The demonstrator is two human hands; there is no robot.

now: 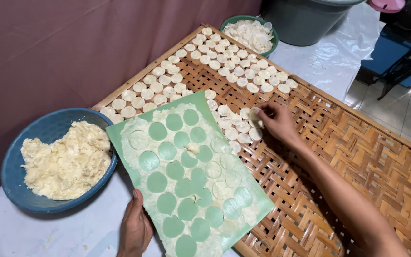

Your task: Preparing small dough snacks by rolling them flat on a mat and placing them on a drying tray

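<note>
Left hand (135, 227) pinches near edge of green sheet (189, 178) of dough rounds; right hand (276, 123) fingers closed on one dough disc (254, 114) over woven tray (357, 157); risk: tilted sheet could slide, thin disc could tear.

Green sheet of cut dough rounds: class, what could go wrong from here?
1. The green sheet overhangs the woven tray, steadied only by the left hand at its edge; it might slip.
2. The thin round pinched in the right hand might tear or fold.
3. Rounds laid close beside it could stick together.
</note>
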